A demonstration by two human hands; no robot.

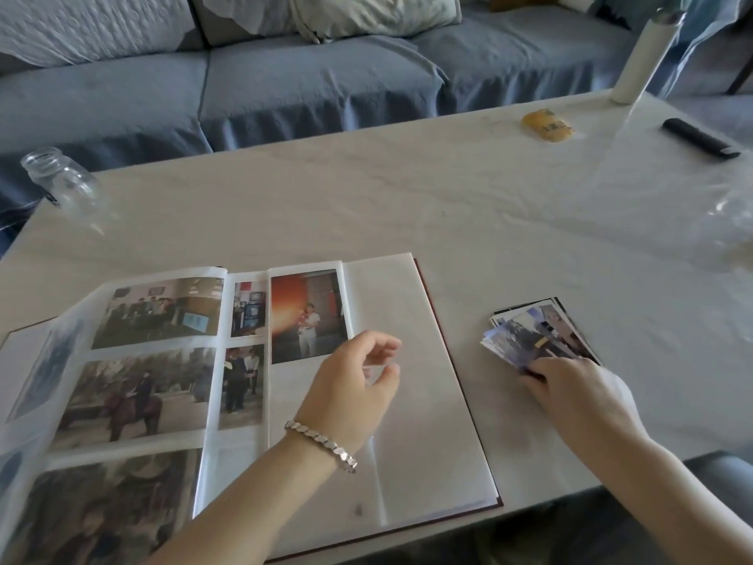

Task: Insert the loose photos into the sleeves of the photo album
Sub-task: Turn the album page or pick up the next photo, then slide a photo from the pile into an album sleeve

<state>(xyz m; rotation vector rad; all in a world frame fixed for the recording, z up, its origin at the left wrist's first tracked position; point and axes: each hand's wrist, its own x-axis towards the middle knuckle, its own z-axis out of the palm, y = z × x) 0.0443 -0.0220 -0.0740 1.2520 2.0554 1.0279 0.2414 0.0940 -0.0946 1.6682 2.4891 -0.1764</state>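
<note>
The photo album [411, 401] lies open on the table in front of me. Its left pages hold several photos in sleeves. The right page carries one photo [307, 316] at its top left, and the other sleeves there show bare white. My left hand [350, 385], a silver bracelet on the wrist, hovers over the right page with fingers loosely curled and nothing in them. To the right of the album lies a fanned stack of loose photos [533, 334]. My right hand [578, 391] rests on the stack's near edge, its fingertips pinching the photos.
A glass jar [61, 183] stands at the table's far left corner. A yellow packet [548, 124], a white bottle [644, 59] and a black remote [699, 137] sit at the far right. Clear crumpled plastic [729, 222] lies at the right edge. A blue sofa [285, 75] runs behind the table.
</note>
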